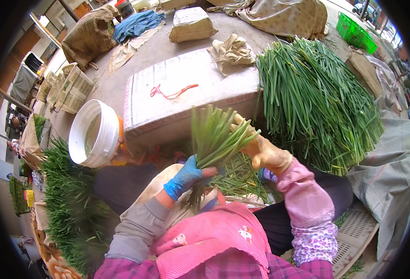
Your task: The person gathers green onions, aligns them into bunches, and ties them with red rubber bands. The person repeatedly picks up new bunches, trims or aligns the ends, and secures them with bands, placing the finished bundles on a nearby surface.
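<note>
My left hand (190, 176), in a blue glove, is closed around one bunch of long green leafy stalks (216, 139), gripping it near its narrow middle. My right hand (270, 151), in a cream-coloured glove, is at the bunch's upper right side, fingers bent and partly behind the stalks; I can't tell whether they are closed on any.

The bunch is held above my lap, between me and the worktop. It is pale green at its fanned upper end, slightly blurred, and darker at the narrower lower end. Its long axis slopes up and away from me, leaning a little right, with the blunt stalk ends pointing away and the lower end toward my pink apron (214, 228).

Under it, loose green pieces (244, 179) lie between my legs, too many to count. Just beyond is one white-covered worktop (151, 109), with one red string (174, 94) and one crumpled beige cloth (232, 51) on it. Two big heaps flank me: a right heap (314, 104) and a left heap (70, 200). One white bucket (106, 139) stands left of the worktop; one bright green crate (355, 33) is at the far right.
</note>
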Tool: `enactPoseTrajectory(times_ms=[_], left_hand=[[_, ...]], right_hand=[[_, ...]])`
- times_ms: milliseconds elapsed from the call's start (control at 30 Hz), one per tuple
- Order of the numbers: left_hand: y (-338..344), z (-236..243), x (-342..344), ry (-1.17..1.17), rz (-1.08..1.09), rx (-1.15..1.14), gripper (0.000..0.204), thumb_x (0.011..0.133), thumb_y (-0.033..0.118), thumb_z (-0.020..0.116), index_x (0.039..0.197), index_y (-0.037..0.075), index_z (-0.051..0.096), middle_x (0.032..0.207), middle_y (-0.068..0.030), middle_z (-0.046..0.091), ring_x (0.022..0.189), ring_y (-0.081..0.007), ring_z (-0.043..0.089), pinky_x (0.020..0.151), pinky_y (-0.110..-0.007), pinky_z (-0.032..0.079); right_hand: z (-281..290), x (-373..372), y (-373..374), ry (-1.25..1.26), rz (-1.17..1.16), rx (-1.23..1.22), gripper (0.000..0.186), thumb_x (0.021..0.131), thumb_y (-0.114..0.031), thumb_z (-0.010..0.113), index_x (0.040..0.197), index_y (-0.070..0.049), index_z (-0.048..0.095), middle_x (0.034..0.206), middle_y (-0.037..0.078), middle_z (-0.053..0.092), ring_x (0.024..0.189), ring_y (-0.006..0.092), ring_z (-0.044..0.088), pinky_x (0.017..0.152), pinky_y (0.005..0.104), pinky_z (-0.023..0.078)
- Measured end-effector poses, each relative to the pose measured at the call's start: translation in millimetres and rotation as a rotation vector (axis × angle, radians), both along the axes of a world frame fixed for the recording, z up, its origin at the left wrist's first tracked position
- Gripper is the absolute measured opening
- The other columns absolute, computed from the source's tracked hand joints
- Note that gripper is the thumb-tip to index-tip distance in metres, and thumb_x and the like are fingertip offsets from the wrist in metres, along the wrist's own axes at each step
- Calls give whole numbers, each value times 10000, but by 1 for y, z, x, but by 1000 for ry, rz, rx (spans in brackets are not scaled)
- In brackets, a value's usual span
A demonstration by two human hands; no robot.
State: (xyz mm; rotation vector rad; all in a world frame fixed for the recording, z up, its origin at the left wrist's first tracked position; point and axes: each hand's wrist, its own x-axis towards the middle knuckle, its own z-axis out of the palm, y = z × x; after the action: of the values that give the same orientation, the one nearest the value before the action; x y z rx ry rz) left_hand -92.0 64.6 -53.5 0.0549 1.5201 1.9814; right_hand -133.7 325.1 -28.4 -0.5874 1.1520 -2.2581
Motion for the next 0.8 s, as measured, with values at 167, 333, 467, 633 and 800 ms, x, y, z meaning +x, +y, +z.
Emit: enactPoseTrajectory(times_ms=[167, 333, 467, 633, 800], left_hand=[[35, 13, 18, 3, -264, -206, 544, 815, 205, 773, 1276, 33, 542, 1093, -24, 616, 926, -88, 555, 790, -255, 478], [48, 17, 27, 9, -414, -112, 431, 850, 134, 693, 1249, 45, 557, 1050, -28, 604, 889, -105, 541, 757, -269, 465], [43, 20, 32, -187, -457, -52, 481, 832, 131, 721, 1268, 55, 531, 1074, -40, 591, 890, -107, 543, 749, -265, 472], [46, 24, 36, -178, -485, 34, 704, 795, 189, 785, 1390, 54, 432, 1211, -66, 568, 1055, -145, 530, 889, -293, 450], [20, 64, 20, 509, -153, -67, 1152, 702, 322, 841, 1535, 36, 98, 1552, -132, 250, 1408, -206, 282, 1167, -345, 165]], right_hand=[[3, -1, -15, -138, -168, -288, 1096, 726, -315, 844, 1542, -148, 133, 1497, 118, 344, 1317, 274, 432, 1049, 410, 413], [29, 5, -13, -141, -17, -120, 718, 790, -228, 794, 1401, -51, 460, 1115, 118, 664, 1036, 253, 649, 935, 363, 502], [36, 19, -20, -176, -87, -140, 426, 850, -256, 735, 1187, -23, 617, 998, 103, 686, 915, 238, 686, 833, 384, 554], [46, 21, -23, -179, -123, -192, 413, 895, -261, 683, 1213, -15, 589, 963, 90, 680, 820, 183, 678, 756, 342, 571], [73, 6, -12, -100, -584, -77, 533, 953, -414, 558, 1291, -3, 550, 580, -74, 349, 465, 41, 312, 501, 247, 359]])
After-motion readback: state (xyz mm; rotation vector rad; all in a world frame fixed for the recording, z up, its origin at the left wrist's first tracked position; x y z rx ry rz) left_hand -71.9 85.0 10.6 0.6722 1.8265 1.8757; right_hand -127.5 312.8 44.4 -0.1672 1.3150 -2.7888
